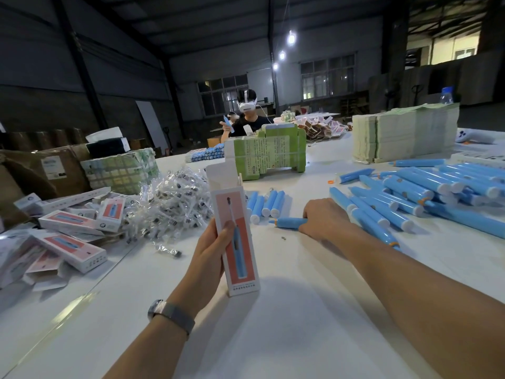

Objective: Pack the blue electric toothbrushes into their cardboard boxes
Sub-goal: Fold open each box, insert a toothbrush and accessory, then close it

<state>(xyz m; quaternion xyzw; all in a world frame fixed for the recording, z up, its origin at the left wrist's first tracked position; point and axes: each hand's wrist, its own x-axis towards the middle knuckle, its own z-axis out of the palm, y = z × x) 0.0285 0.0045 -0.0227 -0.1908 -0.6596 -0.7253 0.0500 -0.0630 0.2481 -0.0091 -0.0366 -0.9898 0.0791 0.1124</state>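
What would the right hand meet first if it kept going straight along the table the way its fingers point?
The right hand grips a blue toothbrush lying on the table, fingers pointing left. Straight on, it would probably first reach the upright open box held by the left hand, though depth is unclear.

Left forearm enters from the lower left of the frame, angled up toward centre, with a metal mesh watch band on the wrist. Left hand [209, 248] is raised at centre frame, fingers curled round a narrow upright box [235, 236], thumb across its printed front. Right forearm enters from the lower right, extended toward centre right. Right hand [323, 216] is palm down, fingers curled over a blue toothbrush [289, 222] lying on the tabletop [287, 310].
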